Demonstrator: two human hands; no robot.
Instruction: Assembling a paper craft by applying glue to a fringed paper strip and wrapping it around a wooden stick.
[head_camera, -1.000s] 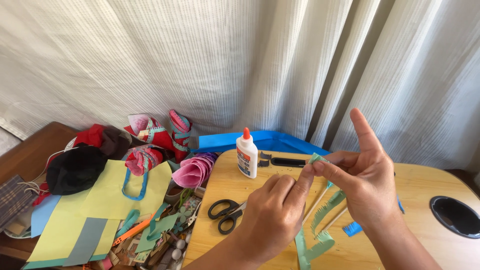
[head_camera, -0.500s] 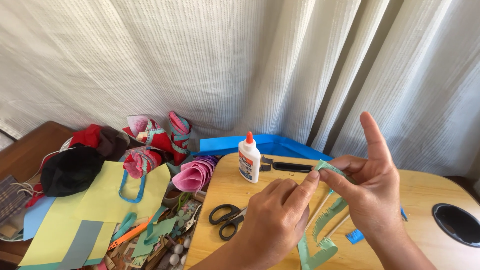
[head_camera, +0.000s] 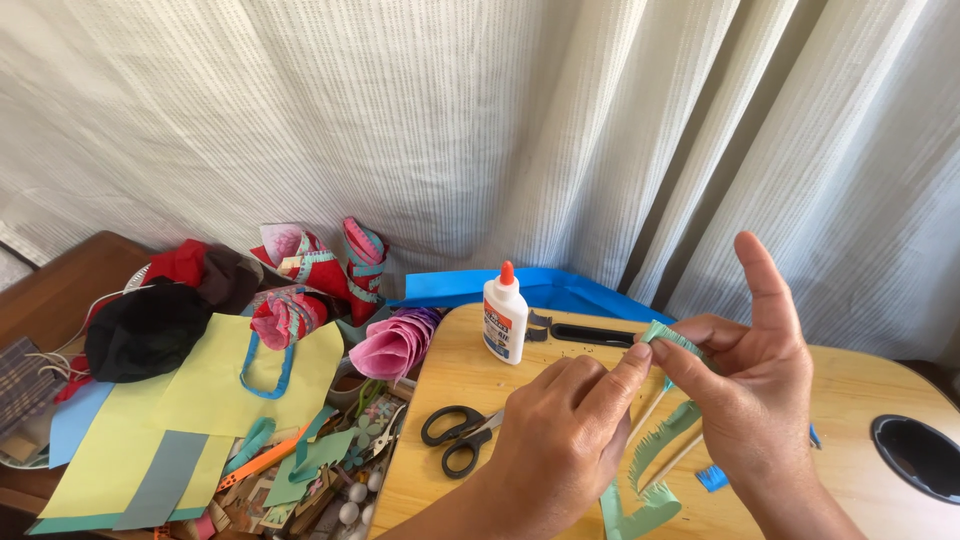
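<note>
We have the top of the fringed green paper strip (head_camera: 668, 340) wound around a thin wooden stick (head_camera: 650, 412); the long tail hanging to the counter (head_camera: 470, 375) is still loose. Our left hand (head_camera: 560, 440) pinches the rolled end, and our right hand (head_camera: 745, 385) pinches it too, index finger raised.

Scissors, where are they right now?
In the head view the black-handled scissors lie flat on the wooden table, just left of the left hand and below the white glue bottle.
</note>
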